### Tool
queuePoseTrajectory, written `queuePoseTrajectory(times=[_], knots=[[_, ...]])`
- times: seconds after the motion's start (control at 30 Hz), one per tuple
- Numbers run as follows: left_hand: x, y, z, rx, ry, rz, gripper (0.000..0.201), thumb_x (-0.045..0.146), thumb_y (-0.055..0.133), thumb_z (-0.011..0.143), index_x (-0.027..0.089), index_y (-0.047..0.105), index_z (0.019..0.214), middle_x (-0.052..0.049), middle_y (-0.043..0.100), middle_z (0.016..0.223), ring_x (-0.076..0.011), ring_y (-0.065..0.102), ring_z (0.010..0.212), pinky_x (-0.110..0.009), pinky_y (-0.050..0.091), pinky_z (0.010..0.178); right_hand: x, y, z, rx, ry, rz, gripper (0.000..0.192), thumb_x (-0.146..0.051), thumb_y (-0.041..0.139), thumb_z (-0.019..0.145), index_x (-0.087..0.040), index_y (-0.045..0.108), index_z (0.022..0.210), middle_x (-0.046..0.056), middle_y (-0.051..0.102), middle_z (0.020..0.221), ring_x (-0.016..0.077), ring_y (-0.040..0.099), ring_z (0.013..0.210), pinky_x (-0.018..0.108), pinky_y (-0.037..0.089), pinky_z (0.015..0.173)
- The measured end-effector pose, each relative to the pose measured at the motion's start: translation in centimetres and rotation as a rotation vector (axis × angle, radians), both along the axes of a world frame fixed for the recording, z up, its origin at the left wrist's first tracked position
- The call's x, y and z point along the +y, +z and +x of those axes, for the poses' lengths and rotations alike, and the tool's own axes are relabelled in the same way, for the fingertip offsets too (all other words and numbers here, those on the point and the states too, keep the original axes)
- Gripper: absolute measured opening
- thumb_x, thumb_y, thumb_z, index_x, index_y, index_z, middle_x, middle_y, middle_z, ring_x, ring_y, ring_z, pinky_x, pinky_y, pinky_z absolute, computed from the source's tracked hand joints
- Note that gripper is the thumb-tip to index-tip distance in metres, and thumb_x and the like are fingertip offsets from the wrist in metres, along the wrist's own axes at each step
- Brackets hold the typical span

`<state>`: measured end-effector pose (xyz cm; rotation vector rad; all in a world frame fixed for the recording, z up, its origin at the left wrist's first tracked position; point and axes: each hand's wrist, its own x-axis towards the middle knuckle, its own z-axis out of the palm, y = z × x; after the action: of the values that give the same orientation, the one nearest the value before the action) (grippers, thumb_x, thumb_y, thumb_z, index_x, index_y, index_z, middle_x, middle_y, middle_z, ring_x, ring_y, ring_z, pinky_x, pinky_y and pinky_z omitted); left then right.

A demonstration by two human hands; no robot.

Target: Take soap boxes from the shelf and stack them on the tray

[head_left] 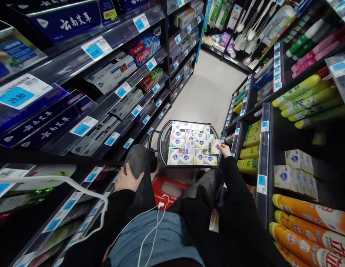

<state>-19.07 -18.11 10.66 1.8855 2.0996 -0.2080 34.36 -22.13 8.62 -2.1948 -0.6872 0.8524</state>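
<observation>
My right hand (224,150) pinches a small white and yellow soap box (215,147) between thumb and fingers, at the right side of a dark shopping basket (163,148). Many similar soap boxes (199,144) lie packed in rows inside the basket, most with a blue and red logo facing up. Whether the pinched box touches those below it, I cannot tell. My left hand (129,180) rests on my left knee, fingers spread, holding nothing. The basket's handle (150,141) sticks out to the left, beyond that knee.
Shelves of toothpaste boxes (111,72) run along the left. On the right shelf stand more soap boxes (296,174), yellow AXE packs (249,152) and orange tubes (308,213). Something red (161,185) lies beneath me. White earphone wires (158,218) hang over my lap.
</observation>
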Motion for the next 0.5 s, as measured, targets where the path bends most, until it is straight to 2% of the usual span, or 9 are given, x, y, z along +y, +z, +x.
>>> queuePoseTrajectory(times=[0.2, 0.33, 0.5], knots=[[-0.1, 0.1, 0.0, -0.002, -0.005, -0.001, 0.092, 0.061, 0.045, 0.085, 0.005, 0.021, 0.155, -0.027, 0.029, 0.152, -0.0435, 0.042, 0.129, -0.051, 0.038, 0.103, -0.1, -1.5, 0.2, -0.079, 0.028, -0.14, 0.039, -0.031, 0.068, 0.076, -0.012, 0.072, 0.11, 0.01, 0.073, 0.104, 0.0239, 0.067, 0.104, 0.031, 0.052, 0.089], [-0.1, 0.1, 0.1, -0.006, -0.002, -0.005, 0.093, 0.061, 0.046, 0.085, 0.005, 0.019, 0.155, -0.027, 0.028, 0.152, -0.0438, 0.041, 0.13, -0.052, 0.038, 0.102, -0.3, -1.5, -0.2, -0.114, 0.04, -0.199, 0.038, -0.031, 0.066, 0.079, -0.017, 0.072, 0.114, 0.009, 0.072, 0.108, 0.0218, 0.068, 0.103, 0.029, 0.051, 0.09], [-0.1, 0.1, 0.2, -0.001, -0.005, -0.008, 0.094, 0.06, 0.047, 0.084, 0.005, 0.019, 0.155, -0.028, 0.028, 0.152, -0.0446, 0.041, 0.129, -0.052, 0.039, 0.102, -0.3, -1.2, -1.5, -0.143, 0.037, -0.232, 0.039, -0.029, 0.064, 0.082, -0.017, 0.069, 0.118, 0.009, 0.072, 0.108, 0.0205, 0.068, 0.103, 0.029, 0.05, 0.091]])
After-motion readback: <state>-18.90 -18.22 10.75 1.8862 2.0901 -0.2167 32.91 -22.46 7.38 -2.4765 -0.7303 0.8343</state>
